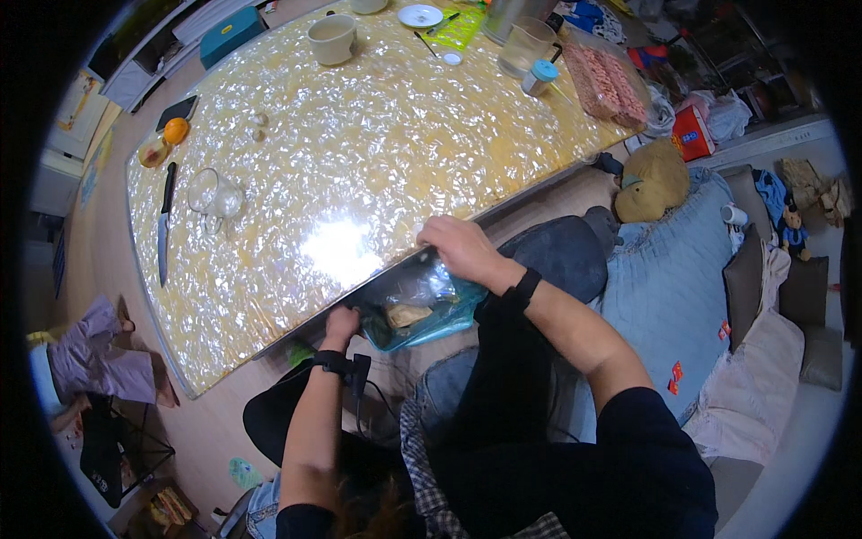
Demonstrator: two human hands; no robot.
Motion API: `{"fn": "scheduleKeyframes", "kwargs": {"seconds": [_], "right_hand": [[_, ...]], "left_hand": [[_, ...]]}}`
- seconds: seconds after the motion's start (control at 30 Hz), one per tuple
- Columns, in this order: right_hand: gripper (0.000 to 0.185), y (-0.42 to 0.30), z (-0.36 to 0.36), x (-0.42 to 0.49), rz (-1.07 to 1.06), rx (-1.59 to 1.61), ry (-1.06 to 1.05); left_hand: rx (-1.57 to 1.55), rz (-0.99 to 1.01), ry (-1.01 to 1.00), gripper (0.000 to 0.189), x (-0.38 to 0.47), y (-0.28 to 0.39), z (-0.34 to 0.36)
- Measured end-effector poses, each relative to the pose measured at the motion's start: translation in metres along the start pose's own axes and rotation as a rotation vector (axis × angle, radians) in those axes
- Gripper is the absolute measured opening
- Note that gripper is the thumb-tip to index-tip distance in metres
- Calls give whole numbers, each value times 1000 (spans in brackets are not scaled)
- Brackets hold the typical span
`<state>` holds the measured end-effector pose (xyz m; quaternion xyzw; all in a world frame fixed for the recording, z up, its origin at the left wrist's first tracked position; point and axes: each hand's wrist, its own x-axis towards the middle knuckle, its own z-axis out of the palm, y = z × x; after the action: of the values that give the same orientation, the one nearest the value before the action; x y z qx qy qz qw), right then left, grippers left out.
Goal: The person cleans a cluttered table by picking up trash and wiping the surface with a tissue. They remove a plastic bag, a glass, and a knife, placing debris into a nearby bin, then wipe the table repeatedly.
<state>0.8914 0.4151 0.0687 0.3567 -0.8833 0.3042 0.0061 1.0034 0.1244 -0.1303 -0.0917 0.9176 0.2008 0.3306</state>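
My left hand [343, 323] is low at the table's near edge, beside a bin with a teal plastic liner [431, 335]; its fingers are partly hidden. Above the bin's right side, my right hand [458, 246] rests at the edge of the table [377, 135], fingers curled down; whether they grip something small cannot be told. Inside the liner lie a pale crumpled scrap [407, 314] and clear plastic. On the table's left part are a glass mug [215, 193], a knife with a black handle [166, 222], an orange [176, 131] and a cut fruit [153, 153].
A ceramic cup [333, 39], a white saucer [419, 15], a clear pitcher [526, 47] and a blue-lidded jar [540, 77] stand along the far side. A sofa with a blue cover [646, 290] is at the right. Another person [101, 357] is at the far left.
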Motion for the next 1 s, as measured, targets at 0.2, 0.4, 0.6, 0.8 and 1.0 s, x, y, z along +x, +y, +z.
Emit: {"fn": "scheduleKeyframes", "kwargs": {"seconds": [0.2,0.4,0.6,0.8,1.0], "right_hand": [[28,17,-20,-16,146,-54,227],[27,88,-42,3,610,-304,427],[20,-5,19,-19,200,-108,265],[18,30,-16,40,152,-184,445],[17,53,9,75,273,-336,184]], "left_hand": [[-291,-189,-9,39,-6,-3,-2],[-299,-206,-8,39,-14,-9,-3],[-184,-178,-26,42,2,-23,17],[-367,-152,-76,45,-8,-28,10],[-288,-176,-64,43,-27,-7,-13]]}}
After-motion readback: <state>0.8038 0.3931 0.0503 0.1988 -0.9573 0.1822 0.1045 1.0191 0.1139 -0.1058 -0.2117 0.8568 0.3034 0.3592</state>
